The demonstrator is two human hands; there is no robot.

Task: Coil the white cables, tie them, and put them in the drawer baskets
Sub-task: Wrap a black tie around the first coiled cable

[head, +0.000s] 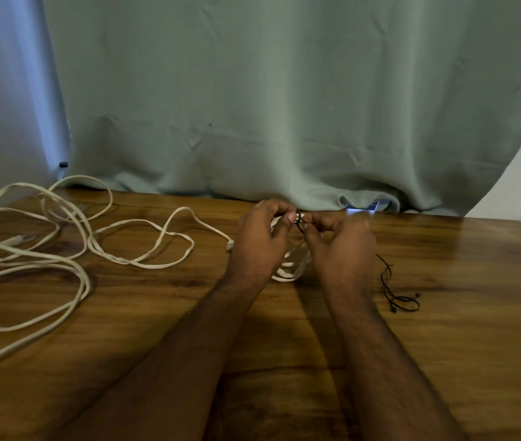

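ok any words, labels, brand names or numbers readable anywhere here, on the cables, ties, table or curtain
None: no readable text shows in this view.
Coiled white cable in both hands: no print visible.
Loose white cables on the table: no markings can be made out.
Black ties: too thin to carry any visible text.
Grey-green curtain: plain.
Bright object under the curtain hem: too small and glary to read.

Left hand (260, 237), right hand (340, 243) pinching together
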